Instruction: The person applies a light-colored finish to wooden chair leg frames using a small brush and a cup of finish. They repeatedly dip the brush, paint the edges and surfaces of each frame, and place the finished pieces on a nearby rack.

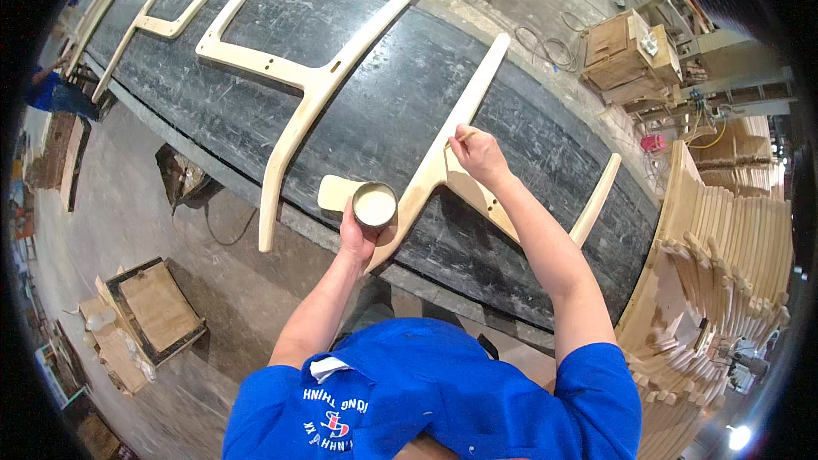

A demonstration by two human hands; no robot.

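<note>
My left hand is wrapped round a round tub with a dark rim and cream-coloured contents. Against the tub's left side shows a flat, pale yellow piece with rounded corners; I cannot tell whether the same hand holds it. My right hand is closed in a pinch at the joint of a pale, branched wooden chair frame. What sits between its fingertips is too small to make out. The frame lies flat on a long dark table, with part of it hidden under my right forearm.
More pale wooden frames lie along the table to the left. Stacked curved wooden parts stand at the right. A wooden box is on the floor at lower left, another beyond the table. A person in blue is at far left.
</note>
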